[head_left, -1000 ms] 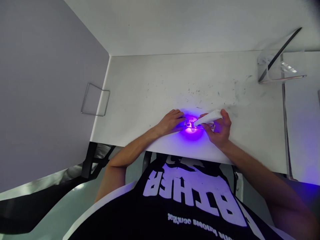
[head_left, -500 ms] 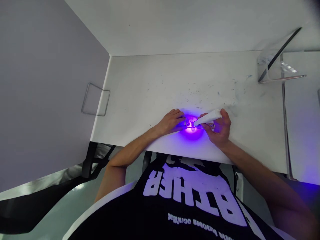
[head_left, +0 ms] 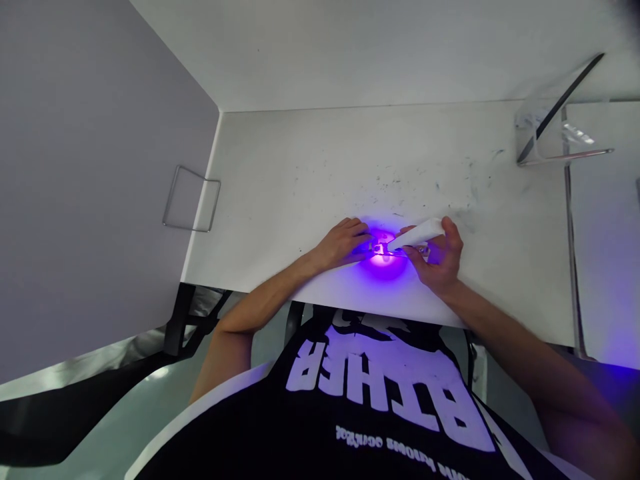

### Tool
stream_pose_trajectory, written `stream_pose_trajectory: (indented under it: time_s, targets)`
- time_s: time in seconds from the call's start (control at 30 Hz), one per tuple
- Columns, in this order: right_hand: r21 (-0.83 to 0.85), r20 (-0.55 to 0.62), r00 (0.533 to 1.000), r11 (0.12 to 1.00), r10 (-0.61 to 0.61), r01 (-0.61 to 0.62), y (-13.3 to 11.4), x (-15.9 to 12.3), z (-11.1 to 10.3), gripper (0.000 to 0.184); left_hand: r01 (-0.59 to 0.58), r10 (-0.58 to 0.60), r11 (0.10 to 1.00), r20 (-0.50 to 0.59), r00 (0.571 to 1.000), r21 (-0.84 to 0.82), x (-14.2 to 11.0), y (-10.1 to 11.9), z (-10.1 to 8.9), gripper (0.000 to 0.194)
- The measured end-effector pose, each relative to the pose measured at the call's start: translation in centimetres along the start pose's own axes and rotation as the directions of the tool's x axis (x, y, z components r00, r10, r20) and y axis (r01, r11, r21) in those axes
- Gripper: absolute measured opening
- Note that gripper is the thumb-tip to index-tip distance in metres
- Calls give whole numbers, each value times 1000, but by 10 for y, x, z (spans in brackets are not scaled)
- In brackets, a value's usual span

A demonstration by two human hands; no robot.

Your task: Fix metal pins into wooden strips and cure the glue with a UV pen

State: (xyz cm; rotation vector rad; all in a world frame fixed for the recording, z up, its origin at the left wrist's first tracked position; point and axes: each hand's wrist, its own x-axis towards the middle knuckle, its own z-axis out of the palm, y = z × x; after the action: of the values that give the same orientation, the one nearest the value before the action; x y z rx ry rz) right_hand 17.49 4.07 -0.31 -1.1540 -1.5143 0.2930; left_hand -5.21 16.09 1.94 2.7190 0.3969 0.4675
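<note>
Two bare hands, one white stick, one small lit piece, all just below mid-frame and right of centre. The left hand [head_left: 345, 241] lies low over the white table [head_left: 280, 173], knuckles up, fingers bent toward the lit piece [head_left: 383, 248]; fingertips lost in violet glare, so cannot tell whether they grip it. Left elbow bent out to the lower left, forearm slanting up across the table's near edge.

The right hand [head_left: 441, 259] is curled, thumb below, one bent finger at the upper end of the white stick [head_left: 419, 234], which it has hold of. Stick tilted, narrow end down and left at the glow, broad end up and right. Right forearm runs in from the lower right corner. Lit piece sits between the hands; its outline is washed out. Violet pool brightest just beneath it.

Around: one wire loop [head_left: 215, 207] at left, by one grey panel [head_left: 100, 187]; one clear stand with a dark strip [head_left: 561, 108], upper right. One black shirt [head_left: 310, 433] with white lettering, bottom centre.
</note>
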Motion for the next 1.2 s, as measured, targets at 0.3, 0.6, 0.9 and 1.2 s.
stream_pose_trajectory:
  time_s: [0.3, 0.6, 0.9, 1.2]
  targets:
    - [26, 13, 1000, 1000, -9, 9, -1, 1, 0, 92, -20, 20, 1000, -43, 999, 1, -1, -1, 2, 34]
    - [35, 11, 1000, 999, -26, 26, -1, 3, 0, 91, 30, -29, 999, 34, 999, -28, 0, 0, 1, 35]
    - [116, 68, 990, 986, -125, 116, -5, 13, 0, 85, -14, 14, 1000, -62, 998, -4, -3, -3, 8, 30]
    - [108, 63, 993, 990, -98, 91, -7, 12, 2, 82, 19, -19, 999, -8, 1000, -32, -2, -5, 11, 32]
